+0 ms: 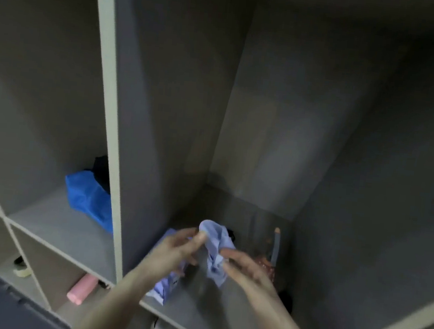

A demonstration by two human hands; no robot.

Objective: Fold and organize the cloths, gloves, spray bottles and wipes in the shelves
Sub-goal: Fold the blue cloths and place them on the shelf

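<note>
Pale-blue cloth [216,250] held over the shelf [221,312] floor, near its front edge; our left hand [174,251] and right hand [246,270] pinch it, fingers curled; folding under way, we judge; next, squaring edges.

Readable text: none | Labels, brands, numbers, signs: none legible | Light blue cloth [164,283] on the shelf: one small dark mark, too blurred to read | Blue bag [87,199] and pink roll [82,288]: no print can be made out
</note>
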